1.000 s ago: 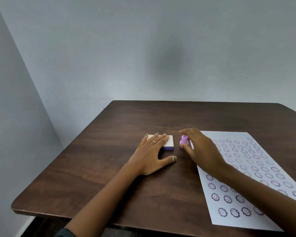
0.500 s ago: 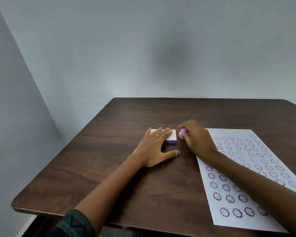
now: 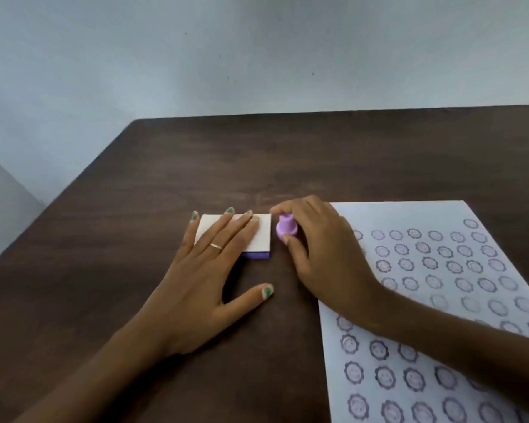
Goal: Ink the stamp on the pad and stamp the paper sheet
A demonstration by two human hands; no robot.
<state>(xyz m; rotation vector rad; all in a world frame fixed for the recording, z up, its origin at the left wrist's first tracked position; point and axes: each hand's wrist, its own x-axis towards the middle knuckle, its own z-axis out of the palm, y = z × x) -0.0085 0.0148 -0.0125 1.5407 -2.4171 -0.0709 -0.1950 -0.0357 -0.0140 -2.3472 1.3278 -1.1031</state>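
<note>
A small ink pad [image 3: 261, 236] with a white lid and purple base lies shut on the dark wooden table [image 3: 135, 270]. My left hand [image 3: 202, 276] rests flat, fingers spread over the lid, thumb on the table. Just right of the pad, my right hand [image 3: 321, 257] pinches a small purple stamp [image 3: 285, 229] that stands upright on the table. A white paper sheet [image 3: 458, 270] covered with rows of round purple smiley stamp marks lies to the right, under my right forearm.
A pale wall rises behind the table's far edge [image 3: 318, 114]. The table's left edge [image 3: 58, 206] runs diagonally beside another wall. Bare wood lies in front of the pad and beyond it.
The view has tilted down and moved closer. My right hand stays on the stamp beside the pad, and my left hand stays on the lid.
</note>
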